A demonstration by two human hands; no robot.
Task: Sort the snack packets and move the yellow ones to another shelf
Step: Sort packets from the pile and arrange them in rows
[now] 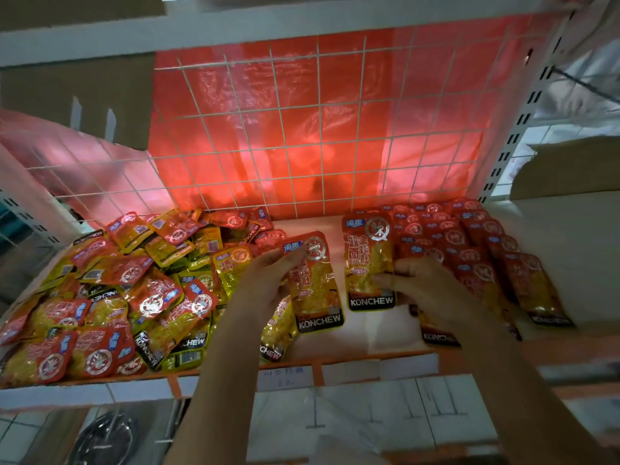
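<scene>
A mixed heap of red and yellow snack packets [110, 290] covers the left half of the shelf [315, 226]. On the right, red packets [469, 243] lie in neat overlapping rows. My left hand [265, 276] grips a red packet [317, 290] by its left edge, just above the shelf's middle. My right hand [419, 283] rests on the sorted rows, and its fingers pinch the right edge of another red packet [367, 263] that lies at the left end of the rows.
A white wire grid [302, 129] backed by red plastic sheet closes the shelf's rear. A perforated white upright [523, 122] stands at the right, with a cardboard box [570, 169] beyond it. Paper price labels [285, 377] hang on the front edge.
</scene>
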